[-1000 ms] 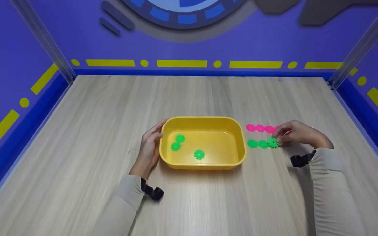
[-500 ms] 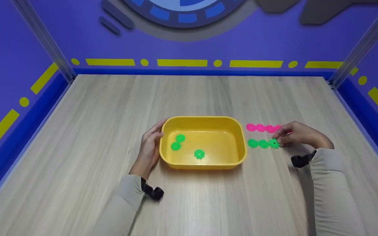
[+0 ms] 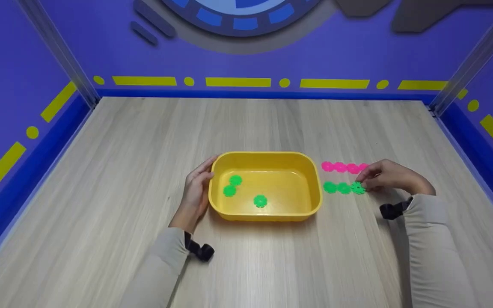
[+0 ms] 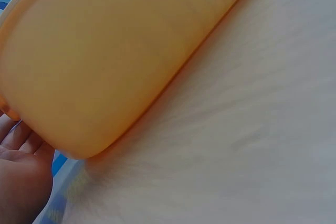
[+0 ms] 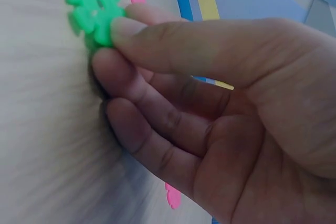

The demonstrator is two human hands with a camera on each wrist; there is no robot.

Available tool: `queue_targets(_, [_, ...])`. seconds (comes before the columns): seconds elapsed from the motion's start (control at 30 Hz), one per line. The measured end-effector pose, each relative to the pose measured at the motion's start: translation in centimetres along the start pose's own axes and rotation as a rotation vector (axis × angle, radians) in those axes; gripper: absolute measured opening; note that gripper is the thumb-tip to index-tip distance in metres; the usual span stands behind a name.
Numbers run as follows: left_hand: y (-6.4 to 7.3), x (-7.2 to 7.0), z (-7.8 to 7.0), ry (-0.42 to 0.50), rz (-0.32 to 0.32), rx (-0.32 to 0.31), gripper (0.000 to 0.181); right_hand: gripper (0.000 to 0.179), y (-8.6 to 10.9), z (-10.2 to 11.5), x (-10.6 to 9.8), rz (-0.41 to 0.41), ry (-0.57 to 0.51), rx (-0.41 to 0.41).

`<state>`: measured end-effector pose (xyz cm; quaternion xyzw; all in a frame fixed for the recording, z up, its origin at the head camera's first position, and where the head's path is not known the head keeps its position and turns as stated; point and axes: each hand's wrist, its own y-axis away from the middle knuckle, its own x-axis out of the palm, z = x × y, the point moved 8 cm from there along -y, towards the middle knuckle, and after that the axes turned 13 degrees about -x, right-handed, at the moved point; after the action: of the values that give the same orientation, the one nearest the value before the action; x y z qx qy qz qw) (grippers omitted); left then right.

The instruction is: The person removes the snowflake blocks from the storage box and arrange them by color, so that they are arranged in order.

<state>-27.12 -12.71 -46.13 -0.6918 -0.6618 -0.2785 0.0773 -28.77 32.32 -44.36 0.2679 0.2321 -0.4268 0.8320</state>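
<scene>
In the head view my left hand (image 3: 195, 188) holds a yellow plastic tub (image 3: 265, 217) by its left end. The left wrist view shows fingers against the outside of the tub (image 4: 100, 61); the thumb is out of sight there. To the right of the tub, my right hand (image 3: 390, 176) pinches a green notched snowflake disc (image 3: 357, 188) between thumb and fingers. That green disc (image 5: 90, 9) is tilted slightly above the table in the right wrist view. It is at the right end of a row with two flat green discs (image 3: 337, 188); whether it touches them I cannot tell.
Behind the green row runs a row of several pink discs (image 3: 340, 167), partly hidden by my right hand. Inside the tub lie two green discs (image 3: 232, 185) side by side and a single one (image 3: 260, 201). Blue-purple panels (image 3: 246, 64) enclose the wooden table (image 3: 255, 265).
My right hand has shifted very slightly right with the green disc, which now lies flatter at the end of the row. My left hand and the tub stay put.
</scene>
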Motion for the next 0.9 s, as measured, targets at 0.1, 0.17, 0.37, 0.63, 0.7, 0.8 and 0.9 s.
queue_targets(0.1, [-0.02,-0.05,0.04,0.0,-0.004,-0.002,0.054,0.025,0.09,0.13,-0.02,-0.003,0.006,0.007])
queue_targets(0.17, [-0.02,-0.05,0.04,-0.002,-0.005,-0.002,0.054,0.024,0.14,0.23,-0.02,-0.005,0.01,0.008])
queue_targets(0.37, [-0.03,0.01,0.03,0.005,-0.001,-0.002,0.055,0.026,0.1,0.21,-0.04,-0.007,0.036,-0.002])
queue_targets(0.63, [-0.03,0.07,0.06,0.0,0.024,0.0,0.055,0.025,0.17,0.3,-0.16,-0.004,0.042,0.002])
queue_targets(0.7, [-0.03,0.07,0.05,-0.001,0.028,0.002,0.055,0.026,0.17,0.31,-0.17,-0.002,0.04,0.004])
queue_targets(0.8, [-0.02,0.03,0.04,-0.001,0.023,0.001,0.055,0.027,0.18,0.3,-0.21,-0.005,0.042,0.007])
queue_targets(0.9, [-0.01,0.01,0.02,0.004,0.019,0.0,0.055,0.027,0.17,0.41,-0.3,-0.012,0.051,0.004])
